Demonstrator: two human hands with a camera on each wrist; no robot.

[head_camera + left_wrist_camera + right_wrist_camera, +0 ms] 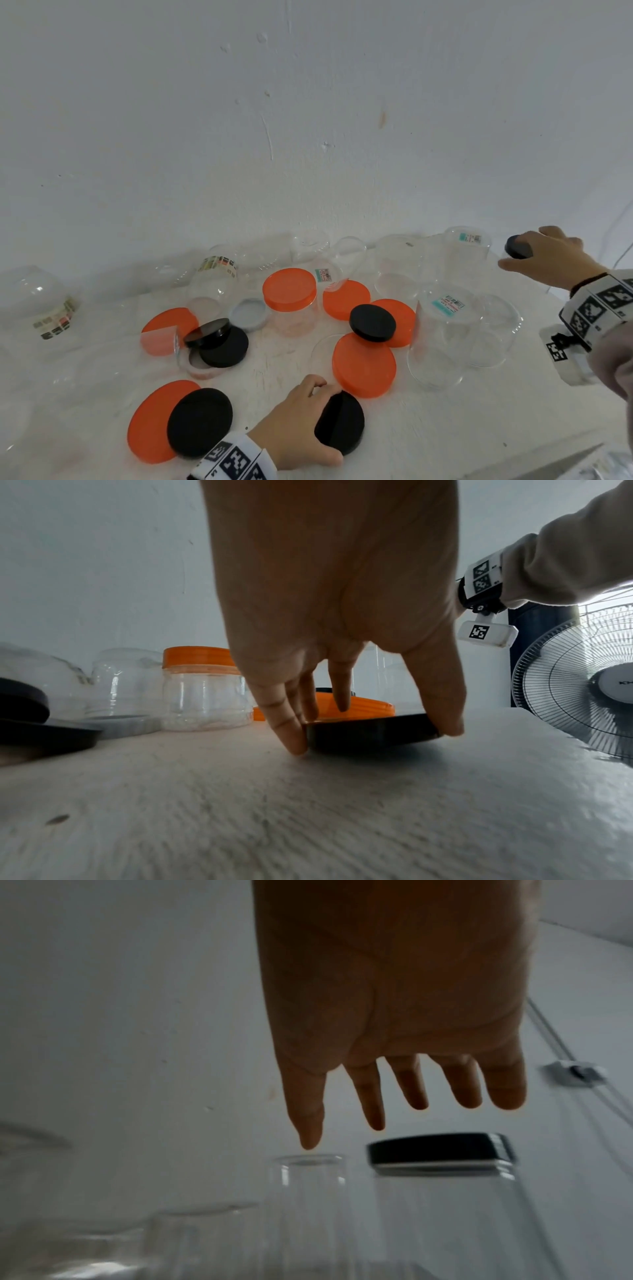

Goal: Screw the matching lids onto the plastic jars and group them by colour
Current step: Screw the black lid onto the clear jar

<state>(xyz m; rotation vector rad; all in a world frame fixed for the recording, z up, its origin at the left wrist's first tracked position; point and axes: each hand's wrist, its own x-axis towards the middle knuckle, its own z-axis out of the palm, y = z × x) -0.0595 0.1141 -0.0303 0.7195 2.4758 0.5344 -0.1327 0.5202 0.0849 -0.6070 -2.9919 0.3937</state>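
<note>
Our left hand [329, 610] has its grip closed on a black lid [371, 733] lying at the near edge of the worktop [308, 804]: one fingertip presses one side of the rim and another digit the opposite side. Our right hand [394, 1010] hovers with fingers spread and straight, holding nothing, just above a clear jar with a black lid [441, 1153] already on it, at the far right beside other clear jars [445, 329]. Between the hands lie loose orange lids [364, 365] and a smaller black lid [372, 322] resting across two of them. An orange-lidded jar [289, 299] stands upright mid-worktop. To the left, a further black lid [199, 422] overlaps an orange lid [150, 428].
</note>
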